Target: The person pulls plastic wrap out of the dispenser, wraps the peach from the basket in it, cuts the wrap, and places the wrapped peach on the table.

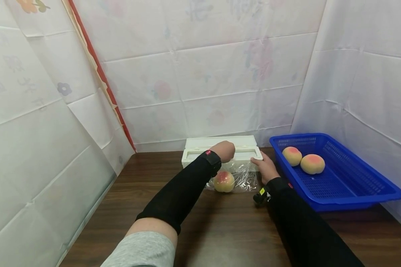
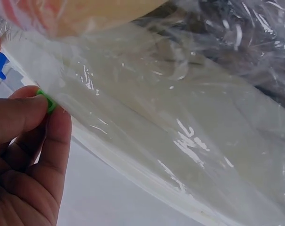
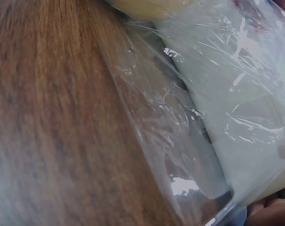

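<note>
A white cling film dispenser (image 1: pixel 220 142) stands at the back of the table, its lid raised. Clear cling film (image 1: pixel 247 178) hangs down its front and spreads over the tabletop. A yellow-pink peach (image 1: pixel 224 181) sits at the film, in front of the box. My left hand (image 1: pixel 224 151) is over the dispenser's front edge; in the left wrist view its thumb and finger pinch a small green slider (image 2: pixel 47 100) beside the film. My right hand (image 1: pixel 266 167) grips the dispenser's right end, thumb on top; only part of it shows in the right wrist view.
A blue plastic basket (image 1: pixel 357 163) stands on the right, close to my right forearm, with two peaches (image 1: pixel 302 160) in it. White printed sheets (image 1: pixel 220 74) hang behind and on both sides of the brown wooden table (image 1: pixel 220 230).
</note>
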Action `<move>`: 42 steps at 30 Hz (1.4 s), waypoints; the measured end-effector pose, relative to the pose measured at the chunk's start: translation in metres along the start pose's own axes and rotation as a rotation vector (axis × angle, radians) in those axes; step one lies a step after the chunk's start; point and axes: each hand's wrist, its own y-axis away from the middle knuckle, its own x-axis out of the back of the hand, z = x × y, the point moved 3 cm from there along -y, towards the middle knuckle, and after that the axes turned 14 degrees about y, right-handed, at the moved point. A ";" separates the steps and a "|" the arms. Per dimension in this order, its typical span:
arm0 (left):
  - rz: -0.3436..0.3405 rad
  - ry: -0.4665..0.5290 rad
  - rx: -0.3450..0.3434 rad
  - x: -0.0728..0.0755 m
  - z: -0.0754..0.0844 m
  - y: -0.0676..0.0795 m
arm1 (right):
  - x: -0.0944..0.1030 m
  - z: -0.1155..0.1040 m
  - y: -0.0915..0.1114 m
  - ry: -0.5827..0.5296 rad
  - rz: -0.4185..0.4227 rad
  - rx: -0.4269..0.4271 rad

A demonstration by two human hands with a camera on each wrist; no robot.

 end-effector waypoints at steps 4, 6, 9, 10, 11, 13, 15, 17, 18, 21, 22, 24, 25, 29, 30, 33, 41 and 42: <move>-0.004 0.010 0.006 0.000 0.001 0.003 | 0.000 0.010 -0.007 0.010 0.012 0.000; -0.006 -0.005 0.006 0.000 0.002 0.003 | 0.001 0.015 -0.011 0.015 0.014 0.003; -0.010 -0.034 0.005 0.000 0.001 0.004 | 0.001 0.021 -0.016 0.025 0.009 0.010; -0.009 -0.042 0.006 -0.001 0.001 0.004 | 0.002 0.021 -0.016 0.027 0.009 0.011; -0.011 -0.049 0.008 -0.001 0.001 0.005 | 0.002 0.022 -0.017 0.028 0.009 0.011; -0.011 -0.053 0.012 -0.001 0.000 0.006 | 0.002 0.022 -0.017 0.025 0.009 0.009; -0.011 -0.052 0.018 0.000 0.000 0.007 | 0.001 0.022 -0.017 0.022 0.009 0.007; -0.010 -0.051 0.022 0.001 0.000 0.008 | 0.001 0.022 -0.016 0.022 0.009 0.006; -0.009 -0.052 0.022 0.002 0.000 0.009 | 0.001 0.022 -0.016 0.024 0.010 0.008; -0.015 -0.055 0.021 0.003 0.000 0.011 | 0.001 0.021 -0.014 0.036 0.011 0.012; -0.017 -0.058 0.020 0.003 0.000 0.012 | 0.001 0.020 -0.014 0.039 0.013 0.014; -0.020 -0.060 0.020 0.004 -0.001 0.013 | 0.001 0.018 -0.012 0.038 0.012 0.012; -0.022 -0.062 0.020 0.004 -0.001 0.013 | 0.001 0.016 -0.011 0.035 0.010 0.011; -0.018 -0.059 0.024 0.003 -0.003 0.014 | 0.000 0.008 -0.004 0.007 -0.002 0.001; -0.019 -0.057 0.026 0.003 -0.003 0.014 | 0.001 0.006 -0.003 0.000 -0.005 -0.001; -0.018 -0.048 0.028 0.002 -0.005 0.014 | 0.002 0.001 0.002 -0.008 -0.013 -0.007; -0.006 -0.039 0.029 0.003 -0.008 0.017 | 0.002 -0.004 0.006 -0.002 -0.022 -0.012; -0.004 -0.037 0.031 0.004 -0.008 0.018 | 0.002 -0.004 0.006 -0.003 -0.024 -0.011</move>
